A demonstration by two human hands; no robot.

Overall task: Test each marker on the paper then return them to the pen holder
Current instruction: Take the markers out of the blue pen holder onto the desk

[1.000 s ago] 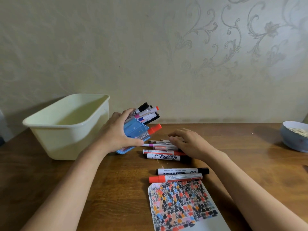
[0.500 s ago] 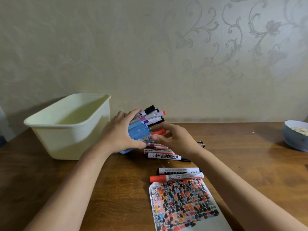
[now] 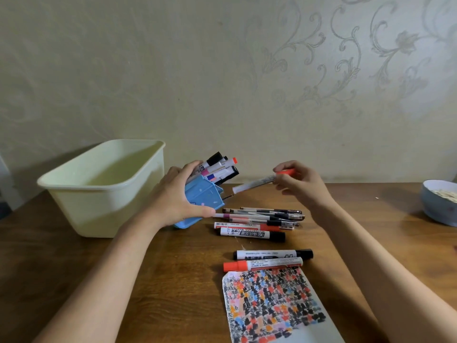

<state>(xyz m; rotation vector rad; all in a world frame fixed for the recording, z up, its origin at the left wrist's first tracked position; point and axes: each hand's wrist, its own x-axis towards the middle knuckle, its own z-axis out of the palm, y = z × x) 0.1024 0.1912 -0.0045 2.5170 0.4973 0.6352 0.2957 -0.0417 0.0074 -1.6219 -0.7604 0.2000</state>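
Observation:
My left hand [image 3: 176,196] grips the blue pen holder [image 3: 202,198], tilted to the right with several markers [image 3: 217,167] sticking out of its mouth. My right hand [image 3: 300,184] pinches a red-capped white marker [image 3: 257,183] by its cap end, held in the air just right of the holder with its tail pointing at the holder. Several pens and markers [image 3: 262,219] lie in a pile on the table below. A black marker [image 3: 273,254] and a red marker [image 3: 262,264] lie at the top edge of the paper [image 3: 272,308], which is covered in coloured test marks.
A pale yellow plastic tub [image 3: 99,186] stands on the wooden table [image 3: 173,280] at the left, close to my left hand. A grey-blue bowl [image 3: 437,206] sits at the right edge. A patterned wall rises right behind the table.
My right hand took the red-capped marker from beside the holder and lifted it up and to the right. The left hand keeps the holder tilted in the same place.

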